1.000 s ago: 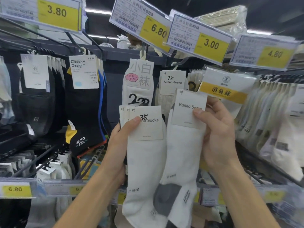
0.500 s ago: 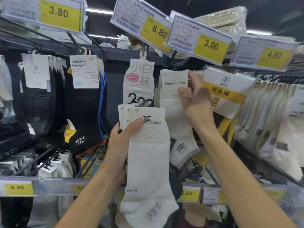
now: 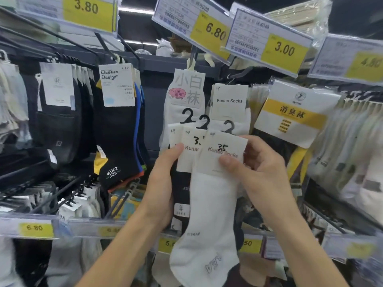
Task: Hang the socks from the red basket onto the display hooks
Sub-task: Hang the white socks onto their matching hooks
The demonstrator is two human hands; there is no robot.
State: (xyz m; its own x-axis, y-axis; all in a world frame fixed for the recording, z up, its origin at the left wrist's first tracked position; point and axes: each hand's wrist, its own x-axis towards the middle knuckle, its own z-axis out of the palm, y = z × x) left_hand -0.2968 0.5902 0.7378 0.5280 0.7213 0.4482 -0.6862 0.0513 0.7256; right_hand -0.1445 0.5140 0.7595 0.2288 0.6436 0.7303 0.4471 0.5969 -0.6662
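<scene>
Both my hands are working together at chest height in front of the sock wall. My left hand (image 3: 163, 183) is gripping a fan of three carded pairs of socks (image 3: 209, 214), thumb pressing across the leftmost cards and fingers curling out of sight behind them. My right hand (image 3: 261, 179) is pinching the front card (image 3: 224, 151), the thumb lying over its printed "Kunao Socks" line and the fingers wrapping behind its right edge. Each card is carrying a small black plastic hook (image 3: 187, 117) at its top, and the three hooks are standing free, not on any rail. The front white sock is hanging down between my forearms, its toe near the bottom of the frame. Just above the fan, a matching hung pair (image 3: 229, 102) is dangling on the display beneath the 3.00 price tag (image 3: 284, 49). To its left a white pair with a grey-lettered card (image 3: 189, 88) is hanging under the 6.80 price tag (image 3: 215, 32). Black socks (image 3: 116, 129) are filling the racks farther left, and a yellow-banded pack (image 3: 290, 114) is sitting to the right.
</scene>
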